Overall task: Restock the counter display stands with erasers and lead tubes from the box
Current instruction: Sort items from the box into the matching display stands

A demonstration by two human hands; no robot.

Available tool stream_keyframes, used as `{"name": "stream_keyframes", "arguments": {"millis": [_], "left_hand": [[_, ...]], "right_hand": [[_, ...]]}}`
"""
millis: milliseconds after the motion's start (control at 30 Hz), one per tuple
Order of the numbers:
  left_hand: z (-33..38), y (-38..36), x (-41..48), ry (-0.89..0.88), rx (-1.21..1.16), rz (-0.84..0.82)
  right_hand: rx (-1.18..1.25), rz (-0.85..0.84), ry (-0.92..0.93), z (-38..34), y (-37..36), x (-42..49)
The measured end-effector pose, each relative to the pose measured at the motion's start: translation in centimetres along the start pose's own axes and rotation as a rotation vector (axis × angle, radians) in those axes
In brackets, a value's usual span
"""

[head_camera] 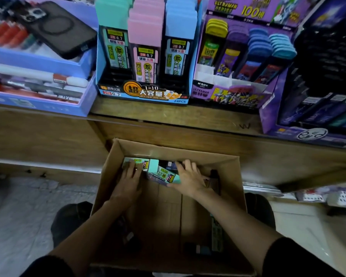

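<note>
An open cardboard box (pixel 230 176) stands on the floor below the counter. Both my hands reach into its far end. My left hand (pixel 129 179) rests with fingers spread on a green lead tube pack (pixel 140 163). My right hand (pixel 189 176) lies over more packs, its thumb against a teal lead tube pack (pixel 165 174). On the counter stands a blue lead-tube display stand (pixel 144 94) with teal, pink and blue packs. Beside it is a purple Ultraman display stand (pixel 228 96) with coloured-cap tubes.
A purple tray (pixel 38 62) with pens and a black phone (pixel 58 30) sits at the counter's left. A dark purple display (pixel 318 126) stands at the right. The wooden counter front (pixel 48 136) rises behind the box. Loose dark items lie at the box's near end.
</note>
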State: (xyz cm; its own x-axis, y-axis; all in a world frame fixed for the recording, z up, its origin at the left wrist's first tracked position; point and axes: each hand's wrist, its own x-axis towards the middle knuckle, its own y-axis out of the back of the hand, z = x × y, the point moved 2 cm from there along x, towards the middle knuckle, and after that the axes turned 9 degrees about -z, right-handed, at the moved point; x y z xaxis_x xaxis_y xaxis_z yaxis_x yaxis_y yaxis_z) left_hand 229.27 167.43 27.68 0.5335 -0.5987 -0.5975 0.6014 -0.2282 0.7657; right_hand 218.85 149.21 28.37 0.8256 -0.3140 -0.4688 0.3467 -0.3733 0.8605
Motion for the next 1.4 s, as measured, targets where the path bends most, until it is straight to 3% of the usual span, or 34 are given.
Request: {"name": "stream_keyframes", "arguments": {"millis": [300, 500, 767, 933, 1100, 1233, 1400], "left_hand": [[1.4, -1.9, -2.8, 0.040, 0.160, 0.065], [1.3, -1.3, -2.3, 0.012, 0.014, 0.220], [1.4, -1.6, -1.2, 0.020, -0.052, 0.093], [2.1, -3.0, -2.3, 0.081, -0.384, -0.003], [2.5, -4.1, -3.1, 0.105, -0.812, 0.022], [2.8, -4.5, -3.0, 0.116, -0.905, -0.007], [2.9, -5.0, -2.9, 0.172, -1.109, -0.009]], "right_hand": [[0.003, 0.019, 0.053, 0.7, -2.9, -1.7], [0.059, 0.102, -0.016, 0.6, -5.0, -4.1], [0.358, 0.028, -0.163, 1.6, -7.0, -5.5], [0.530, -0.026, -0.191, 1.7, -6.7, -5.5], [0.745, 0.055, -0.258, 1.7, -5.7, -5.0], [0.780, 0.062, -0.310, 1.1, -5.0, -4.0], [0.846, -0.135, -0.386, 0.2, -4.7, -2.0]]}}
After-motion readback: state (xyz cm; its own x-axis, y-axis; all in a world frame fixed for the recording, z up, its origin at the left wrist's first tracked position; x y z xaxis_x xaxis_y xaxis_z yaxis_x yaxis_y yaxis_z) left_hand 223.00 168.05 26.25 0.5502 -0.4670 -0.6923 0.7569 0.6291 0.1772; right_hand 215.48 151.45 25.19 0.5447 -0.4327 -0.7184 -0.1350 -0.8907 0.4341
